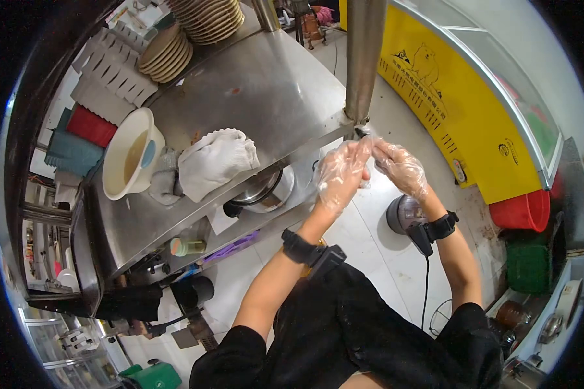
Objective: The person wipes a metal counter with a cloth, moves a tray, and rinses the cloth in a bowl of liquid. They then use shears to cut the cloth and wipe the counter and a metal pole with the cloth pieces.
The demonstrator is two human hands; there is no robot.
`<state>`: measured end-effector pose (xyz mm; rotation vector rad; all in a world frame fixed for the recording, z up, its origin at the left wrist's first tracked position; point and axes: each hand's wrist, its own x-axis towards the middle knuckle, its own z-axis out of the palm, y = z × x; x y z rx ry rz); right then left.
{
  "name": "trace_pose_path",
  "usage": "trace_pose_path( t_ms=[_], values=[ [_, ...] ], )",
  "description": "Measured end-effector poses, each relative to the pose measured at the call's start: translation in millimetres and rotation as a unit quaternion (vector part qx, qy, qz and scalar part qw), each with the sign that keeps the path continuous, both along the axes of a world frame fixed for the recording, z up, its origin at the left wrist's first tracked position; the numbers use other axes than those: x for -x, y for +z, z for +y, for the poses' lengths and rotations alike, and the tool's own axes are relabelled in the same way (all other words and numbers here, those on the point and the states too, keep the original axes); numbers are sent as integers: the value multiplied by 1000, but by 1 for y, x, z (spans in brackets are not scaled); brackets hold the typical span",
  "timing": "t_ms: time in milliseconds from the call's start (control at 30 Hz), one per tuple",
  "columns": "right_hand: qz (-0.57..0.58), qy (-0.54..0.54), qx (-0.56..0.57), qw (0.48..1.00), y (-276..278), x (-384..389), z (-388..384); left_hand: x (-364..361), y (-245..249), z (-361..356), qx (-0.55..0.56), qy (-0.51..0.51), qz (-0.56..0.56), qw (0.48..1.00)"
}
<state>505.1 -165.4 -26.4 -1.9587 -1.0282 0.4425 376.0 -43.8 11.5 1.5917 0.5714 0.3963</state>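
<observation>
Both of my hands wear thin clear plastic gloves and meet in front of me, just below the corner of a steel table [266,84]. My left hand [339,175] is raised with its fingers up. My right hand [399,167] pinches the glove at the left hand's fingertips, right by the steel post [363,58]. Each wrist carries a black strap with a small device.
On the steel table lie a white cloth [215,162], a cream bowl [130,155] and stacked plates [207,19]. A steel pot [266,188] sits on the shelf below. A yellow chest freezer [474,97] and a red bucket [522,211] stand to the right.
</observation>
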Motion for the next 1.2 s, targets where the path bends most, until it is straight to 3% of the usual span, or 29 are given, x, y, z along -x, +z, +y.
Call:
trace_pose_path(
  t_ms=[100,200,267,367,433,500,567,633,667,767,800,967,1000,1067,1100,1133,1200],
  values=[
    [47,-55,-17,997,-4,-2,2,26,5,16,-113,43,32,992],
    [-20,-23,-34,999,-6,-1,6,46,-3,48,-193,135,19,972],
    [63,-68,-21,995,-6,10,9,60,10,68,-259,185,-44,947],
    [51,-48,6,998,11,34,12,75,20,96,-309,203,-91,925],
    [101,-89,-38,990,10,38,17,77,23,112,-309,209,-119,920],
    [75,-123,-72,987,-6,25,20,79,17,135,-591,229,-114,765],
    [40,-124,-53,990,-22,20,23,84,5,144,-623,207,-103,747],
    [5,-127,-30,991,-24,24,23,80,-27,161,-700,293,-64,648],
    [13,-117,-10,993,-20,31,25,85,-31,159,-671,256,-5,696],
    [15,-102,-4,995,-16,47,28,85,-35,162,-662,239,25,710],
    [101,-114,-45,987,-13,49,30,83,-36,164,-662,240,22,710],
    [192,-161,-35,967,5,65,34,85,-33,161,-642,237,34,728],
    [126,-138,-48,981,3,77,36,85,-31,160,-636,230,48,735],
    [99,-89,-21,991,1,88,43,87,-28,157,-630,227,50,741],
    [198,-58,-38,978,1,89,46,87,-26,157,-623,213,69,749],
    [197,-58,-39,978,1,92,46,89,-23,157,-615,201,88,758],
    [36,-69,-20,997,1,97,45,96,-20,161,-608,172,72,771]
  ],
)
